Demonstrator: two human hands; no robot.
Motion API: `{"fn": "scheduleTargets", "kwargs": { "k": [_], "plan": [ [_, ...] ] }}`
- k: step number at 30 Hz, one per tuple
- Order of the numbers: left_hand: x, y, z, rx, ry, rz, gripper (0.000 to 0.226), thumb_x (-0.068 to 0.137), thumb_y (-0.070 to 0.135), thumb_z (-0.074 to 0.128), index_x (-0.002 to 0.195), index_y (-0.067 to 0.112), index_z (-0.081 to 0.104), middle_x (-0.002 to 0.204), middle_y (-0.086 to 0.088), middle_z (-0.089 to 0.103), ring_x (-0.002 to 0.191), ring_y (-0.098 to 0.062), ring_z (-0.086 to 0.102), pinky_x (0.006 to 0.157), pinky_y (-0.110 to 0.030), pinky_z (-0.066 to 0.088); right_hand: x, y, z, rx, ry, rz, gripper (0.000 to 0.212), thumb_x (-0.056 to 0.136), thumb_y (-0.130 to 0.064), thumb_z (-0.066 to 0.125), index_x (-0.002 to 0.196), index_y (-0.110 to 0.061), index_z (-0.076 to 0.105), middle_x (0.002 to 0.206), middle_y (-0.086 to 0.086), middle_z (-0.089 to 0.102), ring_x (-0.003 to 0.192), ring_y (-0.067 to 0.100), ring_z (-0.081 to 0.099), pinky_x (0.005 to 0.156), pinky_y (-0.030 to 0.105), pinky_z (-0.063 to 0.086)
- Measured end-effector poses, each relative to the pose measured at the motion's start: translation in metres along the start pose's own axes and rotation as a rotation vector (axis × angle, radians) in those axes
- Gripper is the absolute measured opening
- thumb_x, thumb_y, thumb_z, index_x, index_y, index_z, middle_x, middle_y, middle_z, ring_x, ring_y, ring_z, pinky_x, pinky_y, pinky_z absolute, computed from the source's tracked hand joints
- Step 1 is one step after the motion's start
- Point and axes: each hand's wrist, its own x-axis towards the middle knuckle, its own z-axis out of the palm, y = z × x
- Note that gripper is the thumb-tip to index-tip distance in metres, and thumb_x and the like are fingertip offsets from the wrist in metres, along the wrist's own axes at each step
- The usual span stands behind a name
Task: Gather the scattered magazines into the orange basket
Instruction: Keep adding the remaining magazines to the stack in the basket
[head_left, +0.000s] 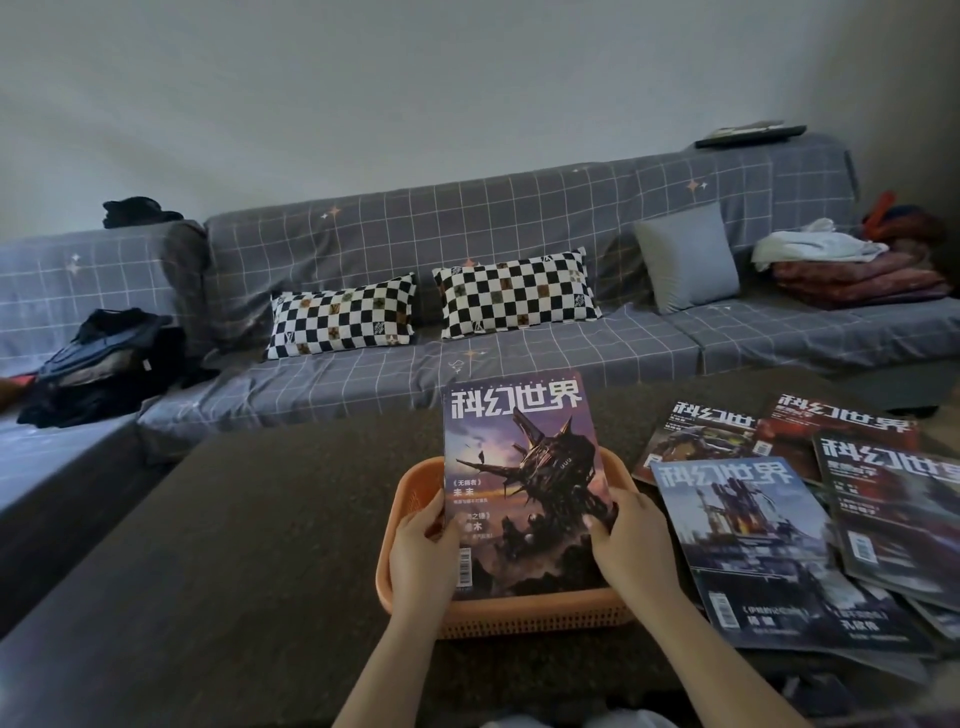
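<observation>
A purple-covered magazine (524, 478) with a dark spaceship stands tilted up over the orange basket (410, 493), its lower edge down inside the basket. My left hand (423, 551) grips its left edge and my right hand (631, 540) grips its right edge. To the right of the basket several more magazines lie overlapping on the dark table: a blue-covered one (753, 545) nearest, a red one (841, 426) and a dark one (898, 514) beyond.
The dark table (234, 545) stretches left of the basket. Behind it runs a grey checked sofa (467, 228) with two black-and-white checked pillows (343, 317), a grey cushion (685, 257), dark clothes (98, 364) at left and folded blankets (857, 280) at right.
</observation>
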Motion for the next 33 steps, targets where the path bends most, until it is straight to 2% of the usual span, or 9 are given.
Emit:
{"fn": "scheduleTargets", "kwargs": {
  "k": [3, 7, 9, 13, 16, 21, 25, 28, 33],
  "plan": [
    [0.0, -0.001, 0.0, -0.037, 0.006, -0.007, 0.041, 0.094, 0.019, 0.059, 0.135, 0.025, 0.054, 0.087, 0.02, 0.066, 0.064, 0.015, 0.062, 0.045, -0.004, 0.043, 0.0, 0.001, -0.001, -0.037, -0.021, -0.016, 0.033, 0.086, -0.025, 0.064, 0.117, -0.018, 0.057, 0.119, 0.001, 0.06, 0.111, 0.017, 0.056, 0.092, 0.027, 0.045],
    [-0.006, 0.002, 0.003, 0.057, 0.063, 0.065, 0.034, 0.095, 0.02, 0.057, 0.128, 0.026, 0.06, 0.088, 0.012, 0.07, 0.068, -0.003, 0.067, 0.052, -0.015, 0.05, -0.001, 0.006, -0.006, -0.055, -0.074, -0.097, 0.055, 0.083, -0.028, 0.067, 0.133, -0.021, 0.044, 0.129, -0.001, 0.056, 0.119, 0.016, 0.052, 0.1, 0.03, 0.042],
    [-0.01, 0.005, 0.006, 0.137, 0.102, 0.126, 0.041, 0.095, 0.021, 0.056, 0.136, 0.024, 0.053, 0.116, 0.004, 0.066, 0.095, -0.011, 0.065, 0.079, -0.029, 0.057, -0.002, 0.01, -0.009, -0.052, -0.105, -0.158, 0.067, 0.082, -0.028, 0.069, 0.139, -0.023, 0.035, 0.132, -0.003, 0.054, 0.121, 0.015, 0.051, 0.102, 0.03, 0.041],
    [-0.022, 0.012, 0.016, 0.214, 0.186, 0.204, 0.053, 0.093, 0.02, 0.06, 0.142, 0.026, 0.044, 0.143, 0.003, 0.045, 0.135, -0.017, 0.035, 0.116, -0.045, 0.024, -0.008, 0.018, -0.016, -0.016, -0.118, -0.174, 0.068, 0.081, -0.029, 0.069, 0.14, -0.021, 0.036, 0.125, -0.001, 0.057, 0.112, 0.014, 0.056, 0.094, 0.027, 0.045],
    [-0.034, 0.019, 0.03, 0.233, 0.168, 0.296, 0.05, 0.09, 0.015, 0.063, 0.138, 0.023, 0.051, 0.142, 0.005, 0.047, 0.136, -0.012, 0.033, 0.114, -0.034, 0.016, -0.013, 0.025, -0.022, 0.034, -0.063, -0.15, 0.055, 0.083, -0.029, 0.067, 0.133, -0.016, 0.046, 0.116, 0.002, 0.058, 0.101, 0.012, 0.056, 0.085, 0.023, 0.048],
    [-0.053, 0.042, 0.067, 0.175, 0.005, 0.357, 0.043, 0.092, 0.02, 0.061, 0.134, 0.024, 0.053, 0.136, 0.011, 0.048, 0.126, -0.002, 0.037, 0.111, -0.027, 0.031, -0.016, 0.048, -0.05, 0.071, 0.051, -0.127, 0.041, 0.085, -0.028, 0.064, 0.124, -0.017, 0.055, 0.111, 0.001, 0.059, 0.091, 0.007, 0.053, 0.075, 0.02, 0.045],
    [-0.071, 0.064, 0.108, 0.117, -0.214, 0.357, 0.039, 0.095, 0.022, 0.057, 0.133, 0.027, 0.054, 0.132, 0.014, 0.048, 0.098, 0.014, 0.048, 0.076, 0.007, 0.034, -0.013, 0.084, -0.077, 0.057, 0.093, -0.045, 0.031, 0.088, -0.028, 0.062, 0.117, -0.017, 0.06, 0.114, 0.004, 0.059, 0.093, 0.014, 0.057, 0.082, 0.032, 0.05],
    [-0.084, 0.075, 0.145, 0.055, -0.367, 0.291, 0.038, 0.096, 0.022, 0.055, 0.133, 0.027, 0.053, 0.133, 0.013, 0.049, 0.098, 0.008, 0.053, 0.069, 0.005, 0.04, -0.011, 0.115, -0.094, -0.03, 0.085, 0.041, 0.032, 0.088, -0.03, 0.061, 0.117, -0.018, 0.06, 0.117, 0.005, 0.058, 0.099, 0.018, 0.057, 0.084, 0.034, 0.05],
    [-0.096, 0.07, 0.197, 0.113, -0.503, 0.156, 0.046, 0.096, 0.027, 0.054, 0.141, 0.024, 0.044, 0.143, 0.005, 0.043, 0.124, -0.008, 0.049, 0.103, -0.025, 0.044, -0.017, 0.162, -0.114, -0.132, 0.182, 0.167, 0.031, 0.085, -0.032, 0.064, 0.109, -0.014, 0.066, 0.109, 0.009, 0.064, 0.09, 0.02, 0.057, 0.077, 0.029, 0.044]
  ]
}}
